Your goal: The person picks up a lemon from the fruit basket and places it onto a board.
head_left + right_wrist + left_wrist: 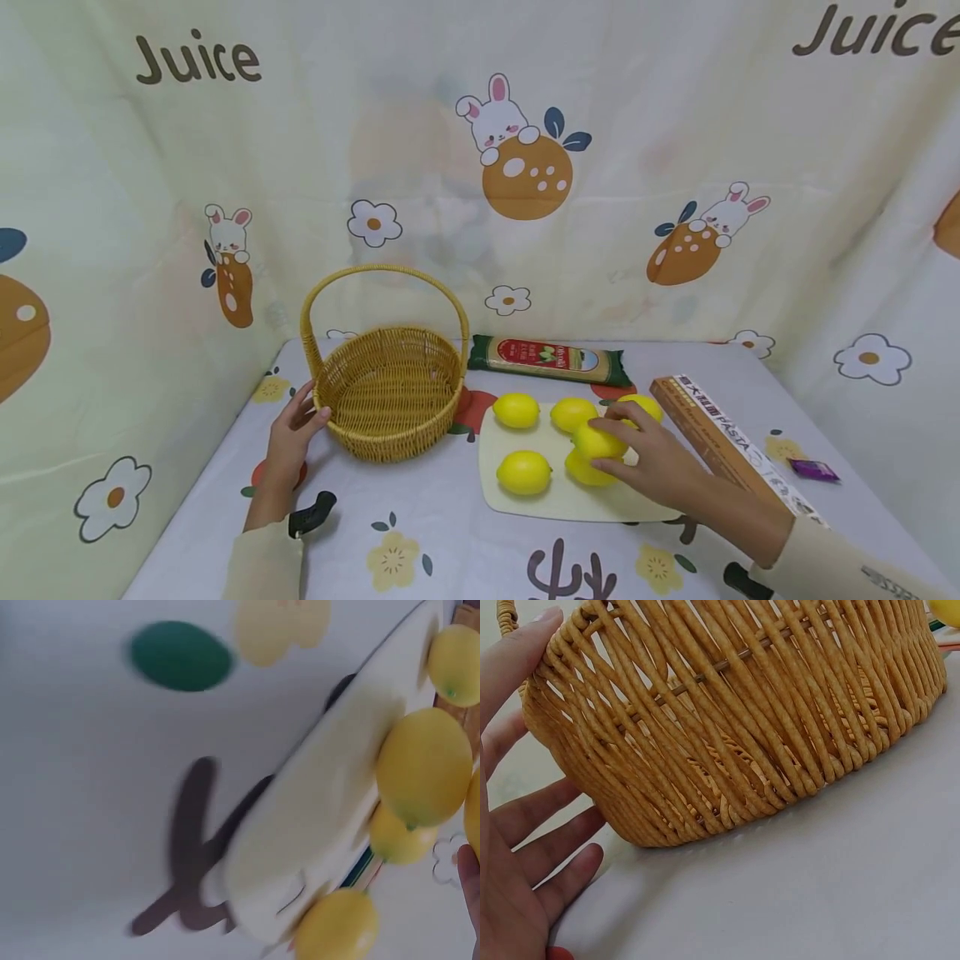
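Note:
My left hand [291, 435] holds the left rim of a round wicker basket [390, 433] with a tall arched handle. The thumb lies over the rim, and the other fingers are spread along the outer wall [727, 735]. Over a cream cutting board [495, 502], my right hand [660, 467] pinches a yellow lemon [597, 442] between thumb and fingers. Directly below it sits another lemon [585, 469], partly covered. More lemons lie on the board, one at the front left [523, 472] and one at the back left [516, 410]. The right wrist view catches only a fingertip [469, 881] against the held lemon.
Behind the board lies a green pasta packet [551, 360]. A long brown and white pasta box [735, 442] slants along the board's right side, with a small purple packet [813, 471] beyond it. A printed curtain [420, 150] hangs behind the table.

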Tool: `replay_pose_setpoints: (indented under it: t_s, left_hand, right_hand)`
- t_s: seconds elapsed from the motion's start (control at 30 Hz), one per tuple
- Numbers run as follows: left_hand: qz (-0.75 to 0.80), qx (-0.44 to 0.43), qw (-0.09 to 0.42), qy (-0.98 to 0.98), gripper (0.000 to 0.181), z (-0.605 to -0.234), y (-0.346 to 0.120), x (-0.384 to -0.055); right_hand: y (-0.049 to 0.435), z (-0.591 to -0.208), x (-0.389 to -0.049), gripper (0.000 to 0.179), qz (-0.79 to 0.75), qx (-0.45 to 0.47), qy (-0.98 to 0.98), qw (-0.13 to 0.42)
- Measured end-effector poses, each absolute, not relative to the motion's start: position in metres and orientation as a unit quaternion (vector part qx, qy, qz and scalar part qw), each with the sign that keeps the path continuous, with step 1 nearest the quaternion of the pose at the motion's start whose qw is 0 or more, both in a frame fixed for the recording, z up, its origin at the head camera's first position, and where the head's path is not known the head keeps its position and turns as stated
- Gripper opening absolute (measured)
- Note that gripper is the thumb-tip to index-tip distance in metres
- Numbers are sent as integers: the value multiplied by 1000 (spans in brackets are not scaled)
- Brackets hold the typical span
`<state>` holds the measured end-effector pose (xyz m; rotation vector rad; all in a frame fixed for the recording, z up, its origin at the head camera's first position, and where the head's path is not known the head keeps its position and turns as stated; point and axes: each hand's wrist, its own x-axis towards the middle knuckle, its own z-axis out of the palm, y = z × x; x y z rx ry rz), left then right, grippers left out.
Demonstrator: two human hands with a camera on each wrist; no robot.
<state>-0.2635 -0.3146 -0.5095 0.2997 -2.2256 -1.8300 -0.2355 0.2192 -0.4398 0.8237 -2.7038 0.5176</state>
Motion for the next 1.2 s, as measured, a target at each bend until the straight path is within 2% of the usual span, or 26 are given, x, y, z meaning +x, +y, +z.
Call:
replay_pose_setpoints:
  t_s: [0.53,0.97,1.2]
  left_hand:
    - [-632,104,120,-759,70,-510,-315,-267]
    - [-622,109,115,-767,71,-509,-322,-260]
    - [-624,104,115,-766,71,-507,-324,-256]
  right_hand:
    - [274,-461,-213,49,174,204,-953,141]
    - [281,-484,-208,51,203,202,-951,117]
    - [280,-483,-204,50,221,194,-950,107]
